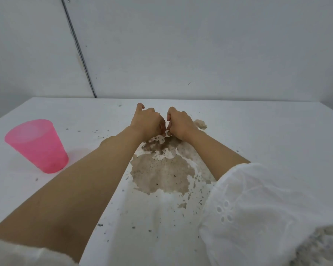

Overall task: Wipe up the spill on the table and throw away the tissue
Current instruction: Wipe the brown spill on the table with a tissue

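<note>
A large white tissue (160, 217) lies spread on the white table (277, 135) between my forearms. A wide brown wet patch (161, 173) has soaked through its middle, with smaller blotches around it. My left hand (148, 121) and my right hand (180, 123) meet at the tissue's far edge, each pinching it with thumb and fingers. A small brown blotch of spill (201, 124) shows on the table just right of my right hand. Whatever lies under the tissue is hidden.
A pink plastic cup (38, 145) stands upright on the table's left side, well clear of my left forearm. Dark specks dot the tabletop. A grey wall (200, 54) rises directly behind the table's far edge.
</note>
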